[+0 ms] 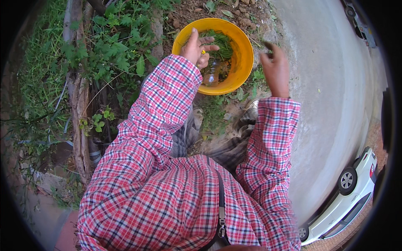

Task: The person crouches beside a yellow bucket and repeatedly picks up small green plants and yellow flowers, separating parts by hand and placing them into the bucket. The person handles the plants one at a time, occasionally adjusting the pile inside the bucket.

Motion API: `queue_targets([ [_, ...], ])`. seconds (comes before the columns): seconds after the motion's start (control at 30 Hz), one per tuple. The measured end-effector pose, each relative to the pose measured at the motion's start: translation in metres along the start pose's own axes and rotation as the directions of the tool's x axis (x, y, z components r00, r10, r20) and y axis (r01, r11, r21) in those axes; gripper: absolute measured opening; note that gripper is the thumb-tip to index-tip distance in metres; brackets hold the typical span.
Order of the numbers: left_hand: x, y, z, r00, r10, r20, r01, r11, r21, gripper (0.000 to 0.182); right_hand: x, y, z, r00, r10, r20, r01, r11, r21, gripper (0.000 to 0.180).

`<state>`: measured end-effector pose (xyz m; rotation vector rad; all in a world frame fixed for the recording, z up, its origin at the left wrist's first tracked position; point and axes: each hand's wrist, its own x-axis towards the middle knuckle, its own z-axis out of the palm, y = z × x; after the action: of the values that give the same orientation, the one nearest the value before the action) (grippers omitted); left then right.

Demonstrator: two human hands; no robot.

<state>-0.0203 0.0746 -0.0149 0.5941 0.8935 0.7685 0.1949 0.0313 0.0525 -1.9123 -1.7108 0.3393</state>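
My left hand [198, 50] is above the left side of a yellow plastic bucket [243, 67], its fingers spread apart. Small bright yellow bits show at its fingers; whether they are a ring or petals I cannot tell. Inside the bucket lie cut green grass [223, 44] and a clear plastic bottle [211, 75], with darker plant scraps beside them. To the right of the rim my right hand [277, 73] hangs in the air, thumb and fingers slightly curled and apart. Its fingertips are blurred, and nothing is seen in it.
A woody trunk [78, 103] and leafy weeds [116, 50] stand at the left. Bare soil with clods [243, 15] lies beyond the bucket. My shoe [251, 109] is just below it. On the right runs a concrete road [317, 78], with a white car [345, 204] parked alongside.
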Motion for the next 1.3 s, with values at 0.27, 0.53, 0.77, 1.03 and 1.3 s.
queue_targets([
  [0.27, 0.004, -0.001, -0.001, 0.991, -0.065, -0.114, 0.035, 0.967, -0.253, 0.071, -0.032, -0.052, 0.058, 0.9, -0.248, 0.358, 0.092, 0.912, 0.401, 0.035],
  [0.53, 0.006, -0.006, 0.002, 0.988, -0.075, -0.132, 0.052, 0.984, -0.168, 0.074, -0.038, -0.055, 0.074, 0.918, -0.266, 0.296, 0.171, 0.935, 0.309, 0.031],
  [0.77, 0.009, -0.008, -0.003, 0.989, -0.126, -0.081, 0.102, 0.961, -0.256, 0.075, -0.036, -0.051, 0.076, 0.928, -0.204, 0.311, 0.1, 0.942, 0.32, 0.022],
  [1.03, 0.006, -0.006, -0.001, 0.992, -0.102, -0.078, 0.065, 0.921, -0.384, 0.073, -0.035, -0.05, 0.076, 0.935, -0.252, 0.249, 0.173, 0.938, 0.302, 0.027],
  [1.3, -0.002, 0.002, 0.006, 0.991, -0.129, 0.037, 0.134, 0.93, -0.343, 0.074, -0.034, -0.05, 0.075, 0.905, -0.38, 0.191, 0.34, 0.916, 0.213, 0.027],
])
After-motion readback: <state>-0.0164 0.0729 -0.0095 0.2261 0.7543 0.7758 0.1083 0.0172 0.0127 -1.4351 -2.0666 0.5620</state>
